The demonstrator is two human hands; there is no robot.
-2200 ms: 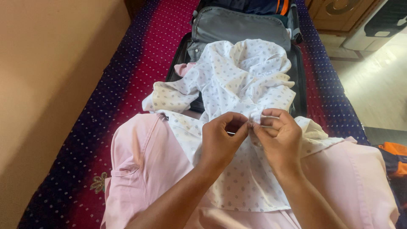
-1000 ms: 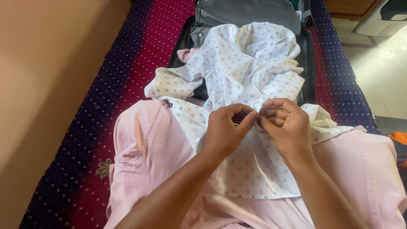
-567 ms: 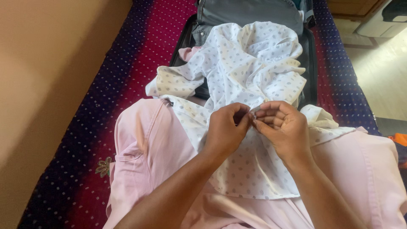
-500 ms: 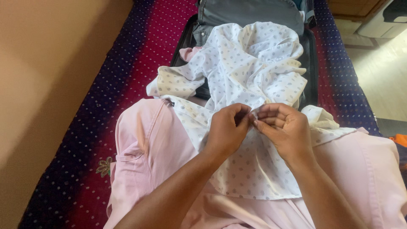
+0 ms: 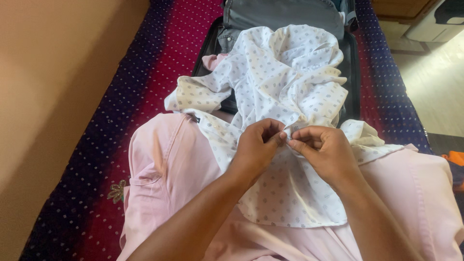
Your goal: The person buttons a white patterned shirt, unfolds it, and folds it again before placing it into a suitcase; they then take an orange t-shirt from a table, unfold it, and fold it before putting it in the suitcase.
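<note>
I see my left hand (image 5: 258,145) and my right hand (image 5: 323,149) close together in my lap, and both of them pinch the front edge of one white shirt with small grey dots (image 5: 285,92), I think so the two edges stay lined up at one little spot. The shirt lies over my two legs in pink trousers (image 5: 164,164) so it stays flat and near me, and its top part flops into one open dark suitcase (image 5: 290,14). The suitcase sits on one bed cover in red and blue with white dots (image 5: 145,82).
</note>
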